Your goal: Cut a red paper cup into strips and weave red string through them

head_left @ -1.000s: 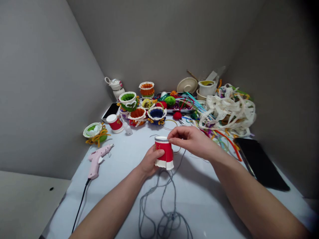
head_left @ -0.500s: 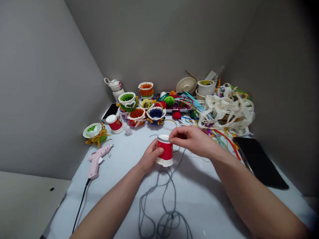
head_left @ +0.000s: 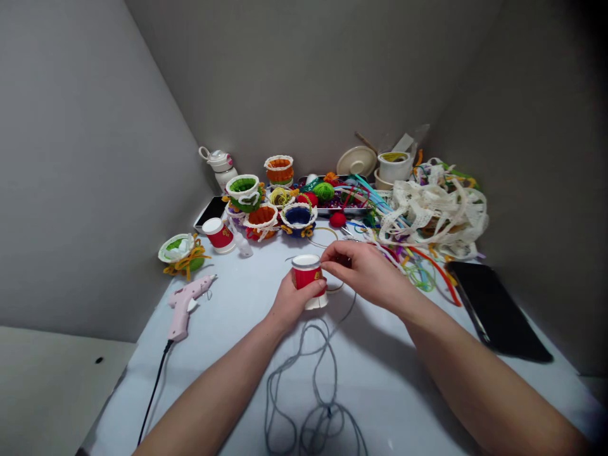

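Observation:
A red and white paper cup (head_left: pixel 304 278), upside down, is gripped by my left hand (head_left: pixel 289 301), whose thumb lies across its front. Grey yarn runs round the cup near its upturned base. At the cup's upper right edge, my right hand (head_left: pixel 358 266) has thumb and fingertips pinched together on the yarn. From there the loose grey yarn (head_left: pixel 329 411) trails down and lies in loops on the white table (head_left: pixel 403 405) between my forearms.
A pink glue gun (head_left: pixel 183 307) with a black cord lies at left. Behind are a second red cup (head_left: pixel 219 237), several yarn-covered little baskets (head_left: pixel 298 218), a tray of yarn balls (head_left: pixel 323 192) and a heap of white lace (head_left: pixel 427 212). A black tablet (head_left: pixel 498 310) lies at right.
The cup has turned in my left hand, bringing a gold mark to the front, and shifted slightly left. My left thumb reaches further across it. My right hand remains pinched beside the rim.

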Demonstrator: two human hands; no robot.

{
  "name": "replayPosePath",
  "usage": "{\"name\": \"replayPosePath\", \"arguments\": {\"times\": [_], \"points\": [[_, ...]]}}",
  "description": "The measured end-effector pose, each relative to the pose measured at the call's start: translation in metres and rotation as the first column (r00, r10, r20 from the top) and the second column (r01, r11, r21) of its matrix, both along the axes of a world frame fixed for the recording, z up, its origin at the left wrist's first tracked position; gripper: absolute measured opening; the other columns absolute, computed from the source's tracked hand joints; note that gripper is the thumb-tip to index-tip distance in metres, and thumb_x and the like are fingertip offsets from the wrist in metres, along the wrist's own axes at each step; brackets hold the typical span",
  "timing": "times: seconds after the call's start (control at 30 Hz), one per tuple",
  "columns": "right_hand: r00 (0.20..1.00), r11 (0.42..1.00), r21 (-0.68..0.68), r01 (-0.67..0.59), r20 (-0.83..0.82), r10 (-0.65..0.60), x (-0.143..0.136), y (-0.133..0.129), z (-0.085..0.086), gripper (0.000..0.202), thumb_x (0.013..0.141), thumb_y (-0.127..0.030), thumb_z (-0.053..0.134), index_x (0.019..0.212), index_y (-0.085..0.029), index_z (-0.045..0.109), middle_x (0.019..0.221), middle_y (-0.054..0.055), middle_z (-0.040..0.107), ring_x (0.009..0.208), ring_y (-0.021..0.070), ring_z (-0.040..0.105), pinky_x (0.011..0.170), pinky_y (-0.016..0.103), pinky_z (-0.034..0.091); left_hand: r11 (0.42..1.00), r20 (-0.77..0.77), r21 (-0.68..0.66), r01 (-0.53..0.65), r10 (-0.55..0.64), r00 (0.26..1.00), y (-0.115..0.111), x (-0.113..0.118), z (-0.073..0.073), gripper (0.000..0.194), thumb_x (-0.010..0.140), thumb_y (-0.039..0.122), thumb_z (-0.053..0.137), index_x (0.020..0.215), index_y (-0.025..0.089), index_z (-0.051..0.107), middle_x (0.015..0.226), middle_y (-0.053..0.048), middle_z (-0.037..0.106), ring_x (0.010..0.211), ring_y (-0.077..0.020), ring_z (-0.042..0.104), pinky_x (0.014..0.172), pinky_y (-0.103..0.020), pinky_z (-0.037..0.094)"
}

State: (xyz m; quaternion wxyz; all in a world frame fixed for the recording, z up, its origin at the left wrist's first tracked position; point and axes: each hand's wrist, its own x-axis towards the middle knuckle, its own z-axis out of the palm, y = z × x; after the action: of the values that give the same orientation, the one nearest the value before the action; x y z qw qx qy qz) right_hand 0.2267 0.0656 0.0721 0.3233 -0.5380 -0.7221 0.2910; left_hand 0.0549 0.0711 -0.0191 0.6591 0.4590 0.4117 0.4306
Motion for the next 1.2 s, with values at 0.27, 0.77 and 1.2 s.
{"name": "replayPosePath", "arguments": {"times": [0.27,0.77,1.2], "points": [[0.999,0.999,-0.001,0.043,0.005,-0.043,-0.001,0.003,-0.001,0.013,0.084,-0.018,0.059,0.076,-0.019,0.069,0.073,0.000,0.071,0.064,0.0128,0.058,0.061,0.024,0.040,0.999,0.070,-0.037,0.026,-0.023,0.997,-0.002,-0.001,0.002,0.047,0.066,0.041,0.086,0.098,0.012,0.068,0.091,-0.010,0.073,0.079,-0.0204,0.066,0.072,-0.030,0.050],[0.998,0.996,-0.076,0.049,-0.033,-0.051,-0.002,0.002,0.001,0.012,0.082,-0.021,0.059,0.076,-0.019,0.069,0.073,0.000,0.071,0.065,0.0136,0.060,0.061,0.025,0.042,0.990,0.191,-0.065,0.129,-0.114,0.975,-0.004,0.000,0.009,0.046,0.064,0.042,0.086,0.093,0.010,0.069,0.083,-0.009,0.072,0.072,-0.0186,0.064,0.065,-0.027,0.049],[0.872,0.897,-0.328,-0.298,-0.475,0.116,0.007,0.000,0.001,0.018,0.083,-0.039,0.067,0.088,-0.022,0.063,0.065,-0.002,0.066,0.055,0.0153,0.063,0.057,0.028,0.047,0.903,0.384,-0.094,0.419,-0.355,0.852,-0.001,-0.008,0.002,0.054,0.059,0.046,0.092,0.095,0.011,0.070,0.084,-0.009,0.072,0.072,-0.0201,0.071,0.064,-0.027,0.055]]}}
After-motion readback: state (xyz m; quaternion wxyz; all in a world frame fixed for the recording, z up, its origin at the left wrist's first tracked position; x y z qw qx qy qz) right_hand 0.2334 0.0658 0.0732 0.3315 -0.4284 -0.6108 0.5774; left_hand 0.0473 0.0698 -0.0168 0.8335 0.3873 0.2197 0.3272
